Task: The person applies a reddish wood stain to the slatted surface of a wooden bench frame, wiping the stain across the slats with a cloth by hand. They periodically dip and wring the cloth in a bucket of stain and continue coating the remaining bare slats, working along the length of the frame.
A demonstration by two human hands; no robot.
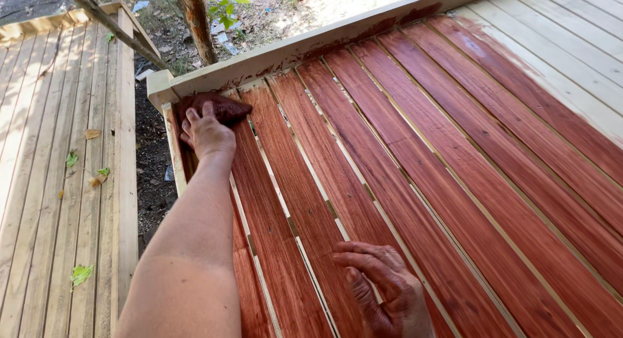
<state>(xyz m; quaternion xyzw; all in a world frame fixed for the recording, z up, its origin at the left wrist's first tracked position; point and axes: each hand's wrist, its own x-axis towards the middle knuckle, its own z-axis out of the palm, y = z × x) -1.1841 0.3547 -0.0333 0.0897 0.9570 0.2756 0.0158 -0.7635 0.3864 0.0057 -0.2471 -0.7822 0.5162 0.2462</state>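
Nearest the camera, right hand is resting fingers-down on the red-stained deck boards, fingers curled loosely, holding nothing, just bracing; skin looks smeared with stain. Left forearm is stretching from the lower left up to the left hand, which is pressing flat, fingers spread, onto a dark reddish staining pad; palm-down hold, not a pinch. Pad is sitting at the far-left corner of the deck, on the end of the outermost board, just below the pale edge beam and touching the corner post top. Most boards are carrying wet red colour; bare pale boards are showing at upper right, with a ragged stain edge along them.

Judgement: corner and board ends are being worked. To do it well: keeping even pressure through the whole palm, wiping along the grain, feathering into the wet area so no lap marks show, pushing colour into the gaps, keeping the pad off the pale beam, which already looks smudged.

Farther left, an unstained lower deck with fallen leaves; beyond, dirt ground and a tree trunk.
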